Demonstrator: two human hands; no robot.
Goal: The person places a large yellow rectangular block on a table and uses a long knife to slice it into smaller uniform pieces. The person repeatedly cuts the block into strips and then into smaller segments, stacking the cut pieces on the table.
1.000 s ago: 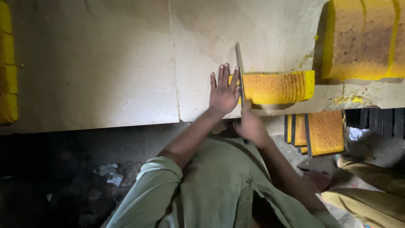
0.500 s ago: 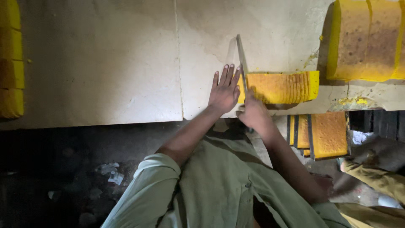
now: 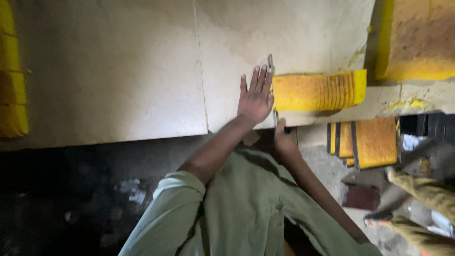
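A yellow loaf-shaped cake block [image 3: 316,91] lies on the pale worktop [image 3: 118,71], its right part cut into several thin slices. My left hand [image 3: 256,97] rests flat on the worktop, fingers apart, against the block's left end. A long knife [image 3: 272,90] stands edge-down between that hand and the block. My right hand [image 3: 283,140] grips the knife's handle at the worktop's front edge.
A large yellow cake slab [image 3: 417,42] sits at the back right and more yellow blocks [image 3: 10,90] at the far left. Below the worktop, trays of cake slices [image 3: 369,142] stand on edge. Another person's legs [image 3: 422,194] are at the lower right.
The knife has come down from a raised tilt to sit low against the block's left end. My right hand has drawn back toward the worktop edge. The left hand stayed put.
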